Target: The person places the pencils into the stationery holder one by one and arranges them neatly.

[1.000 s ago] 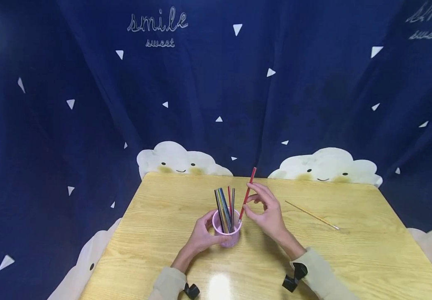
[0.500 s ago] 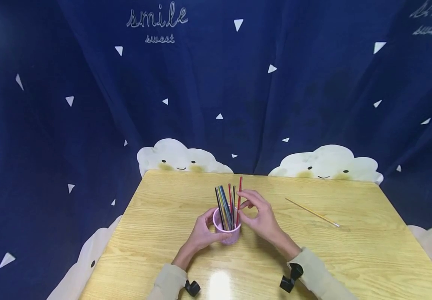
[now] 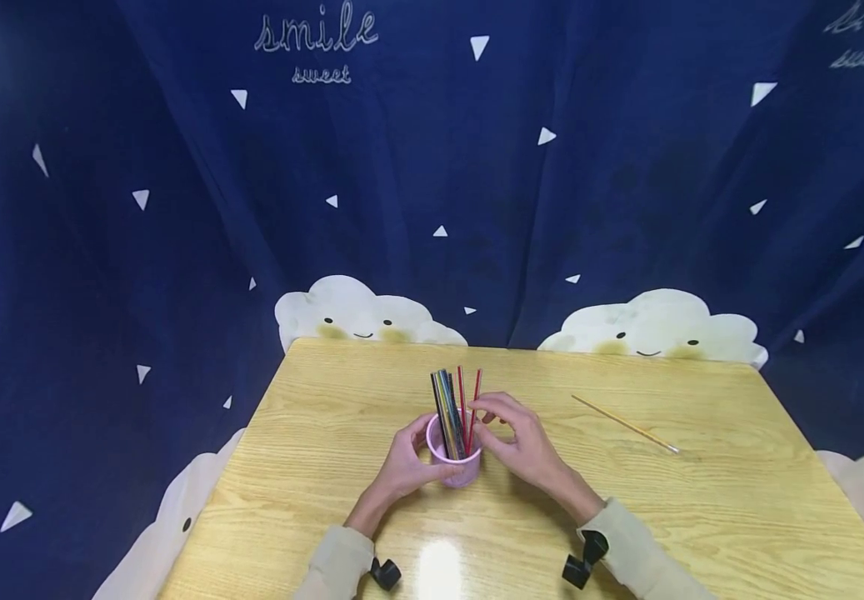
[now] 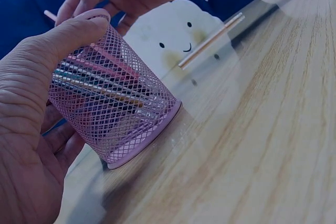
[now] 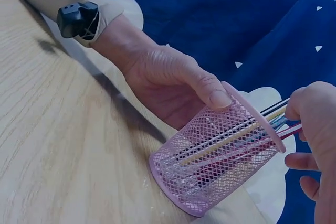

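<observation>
A pink mesh pencil cup [image 3: 460, 477] stands on the table, holding several pencils [image 3: 446, 412] that lean to the left. My left hand [image 3: 404, 462] grips the cup from its left side, thumb across the front near the rim, as the left wrist view also shows. Inside the cup's right side stands a red pencil [image 3: 474, 406], its lower end through the mouth. My right hand [image 3: 525, 442] pinches that pencil above the rim between thumb and fingertips. In the right wrist view, the right hand [image 5: 317, 124] partly hides the pencils' upper ends.
A yellow pencil [image 3: 624, 423] lies on the wooden table [image 3: 312, 400] to the right of my right hand. Behind the table hangs a dark blue curtain [image 3: 402, 167] with white triangles and clouds. Black wrist cameras [image 3: 576, 569] sit at both cuffs.
My right hand has carried the red pencil left from outside the rim and lowered it into the cup. The left hand keeps its grip on the cup.
</observation>
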Demonstrator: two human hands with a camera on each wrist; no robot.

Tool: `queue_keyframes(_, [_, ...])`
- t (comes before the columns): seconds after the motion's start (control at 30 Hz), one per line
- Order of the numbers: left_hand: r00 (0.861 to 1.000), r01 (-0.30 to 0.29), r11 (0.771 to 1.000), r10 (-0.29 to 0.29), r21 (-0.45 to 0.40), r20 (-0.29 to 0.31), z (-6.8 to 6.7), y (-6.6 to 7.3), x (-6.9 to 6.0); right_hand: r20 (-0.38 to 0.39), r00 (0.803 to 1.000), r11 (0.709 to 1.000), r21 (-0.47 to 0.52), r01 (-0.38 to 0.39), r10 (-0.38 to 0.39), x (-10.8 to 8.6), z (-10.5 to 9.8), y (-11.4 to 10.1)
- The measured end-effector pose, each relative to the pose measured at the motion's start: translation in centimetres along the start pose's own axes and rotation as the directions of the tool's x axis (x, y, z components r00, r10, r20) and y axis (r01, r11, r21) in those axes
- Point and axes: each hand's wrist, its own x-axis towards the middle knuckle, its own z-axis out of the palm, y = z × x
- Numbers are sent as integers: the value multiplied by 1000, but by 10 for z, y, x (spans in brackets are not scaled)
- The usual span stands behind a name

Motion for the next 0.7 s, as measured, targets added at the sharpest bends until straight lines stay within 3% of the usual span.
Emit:
queue_keyframes(0.17, [1000,14,1000,-14,3,0,0,0,-1,71,997,1000,-6,-20,20,-1,-3,0])
queue_keyframes(0.4, [1000,17,1000,-18,13,5,0,1,-1,203,978,999,-7,-52,53,-3,-7,-3])
queue_keyframes(0.7, [1000,8,1000,-8,11,-1,0,1,0,143,988,996,-77,-50,60,-7,-22,4])
